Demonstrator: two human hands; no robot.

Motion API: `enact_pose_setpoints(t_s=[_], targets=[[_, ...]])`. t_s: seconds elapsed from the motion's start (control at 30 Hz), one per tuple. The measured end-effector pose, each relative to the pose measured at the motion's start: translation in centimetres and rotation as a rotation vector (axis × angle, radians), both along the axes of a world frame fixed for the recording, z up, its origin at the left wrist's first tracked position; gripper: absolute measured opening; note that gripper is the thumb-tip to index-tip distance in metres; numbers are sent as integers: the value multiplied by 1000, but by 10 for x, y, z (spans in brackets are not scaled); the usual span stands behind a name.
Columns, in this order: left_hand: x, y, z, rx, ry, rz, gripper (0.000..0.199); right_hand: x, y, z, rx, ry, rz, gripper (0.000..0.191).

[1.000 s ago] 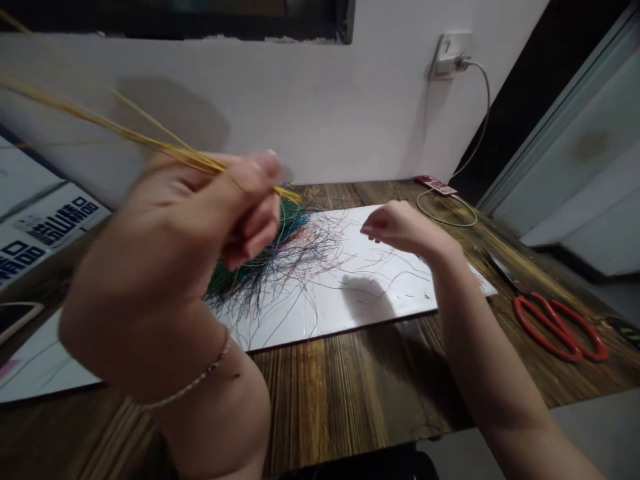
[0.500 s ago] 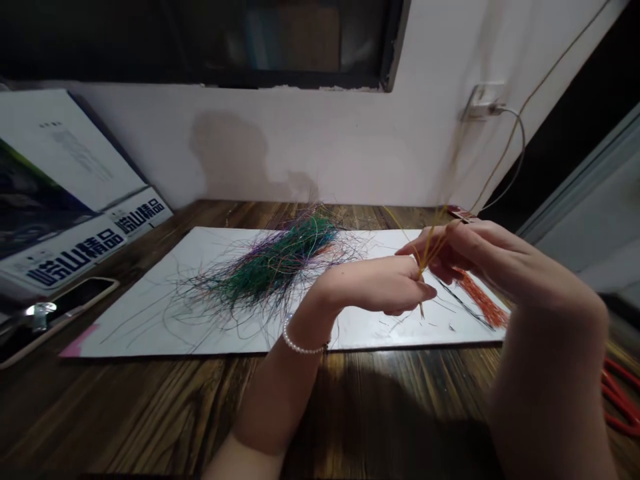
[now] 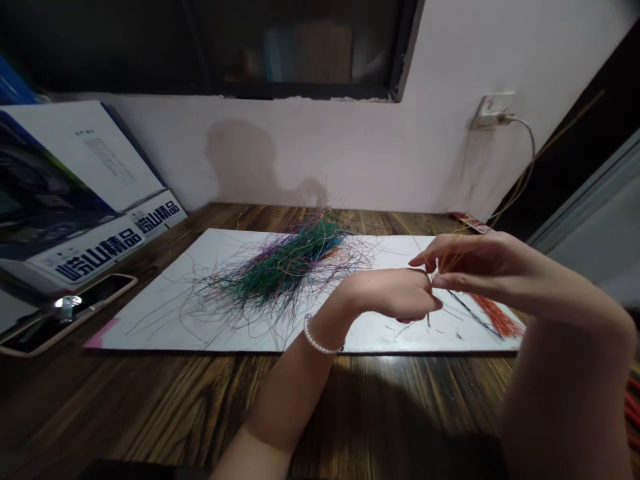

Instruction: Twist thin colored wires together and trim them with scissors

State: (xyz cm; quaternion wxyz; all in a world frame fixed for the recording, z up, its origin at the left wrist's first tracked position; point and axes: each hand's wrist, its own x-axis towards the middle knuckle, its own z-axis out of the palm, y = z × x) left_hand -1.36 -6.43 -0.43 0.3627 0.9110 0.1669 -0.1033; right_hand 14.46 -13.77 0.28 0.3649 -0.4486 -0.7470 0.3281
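While dimly lit, a long dark plank worktop [image 3: 125, 413] along a white wall [image 3: 310, 160], carrying a flat white board [image 3: 480, 340] for much of its length: a pale ground, seemingly there so that fine fibres show up against it. Off to the left, printed boxes [image 3: 95, 257] leaning against the wall and a phone [image 3: 70, 307] lying flat; higher on the right, a wall socket [image 3: 493, 110] with a cable. Toward the middle of the board, a loose heap of fine multicoloured strands [image 3: 285, 267], mostly green with purple and orange, thinning into stray hairs. Near the right end, a small orange bunch [image 3: 495, 319]. Above that end of the board, both hands raised clear of the heap and close together: the left hand [image 3: 395, 295], a pearl bracelet [image 3: 315, 337] at its wrist, curled almost closed, its grip apparently pinching the lower part of a thin sheaf of golden strands [image 3: 434, 277]; the right hand [image 3: 475, 261], reaching in from the right, thumb and forefinger shut on the same sheaf higher up, other fingers loosely spread. Exact contact partly hidden behind the fingers.
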Motion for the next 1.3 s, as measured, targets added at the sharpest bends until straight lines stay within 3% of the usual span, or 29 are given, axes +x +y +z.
enact_pose_setpoints(t_s=[0.1, 0.2, 0.57, 0.9, 1.13, 1.3], targets=[[4, -2, -3, 58, 34, -24, 24, 1, 2, -2, -125, 11, 58, 19], [7, -2, -7, 41, -3, -21, 24, 2, 5, -2, -127, 61, 73, 13], [-1, -5, 4, 14, -40, 76, 39, 3, 13, -4, 28, 398, 45, 9], [1, -6, 5, 2, -34, 99, 40, 1, 16, -4, 165, 585, -130, 7], [-3, -3, 2, 146, -1, 257, 42, 1, 16, -5, 218, 564, -166, 9], [-17, 6, 2, 299, -136, 312, 42, 2, 16, -4, 263, 539, -214, 13]])
